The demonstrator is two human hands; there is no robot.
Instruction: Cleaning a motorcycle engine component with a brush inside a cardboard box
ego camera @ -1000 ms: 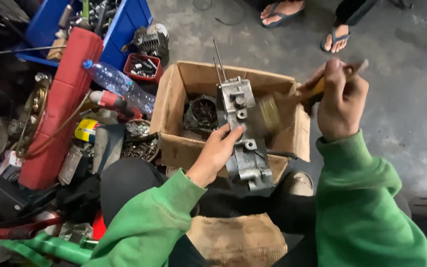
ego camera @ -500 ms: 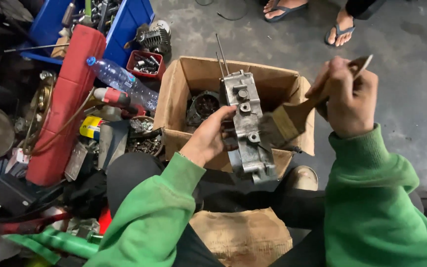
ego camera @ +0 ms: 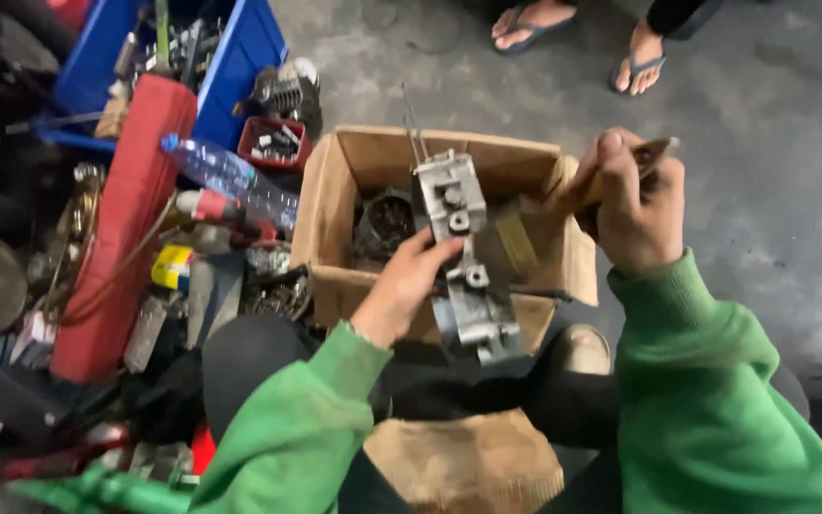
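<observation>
Grey concrete floor (ego camera: pixel 773 190) w/ cardboard box (ego camera: pixel 335 205), blue crate (ego camera: pixel 240 57), red case (ego camera: pixel 126 219).

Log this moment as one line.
left hand: steadies grey metal casting over cardboard box | right hand: raised, gripping brush | blue crate far left
</observation>
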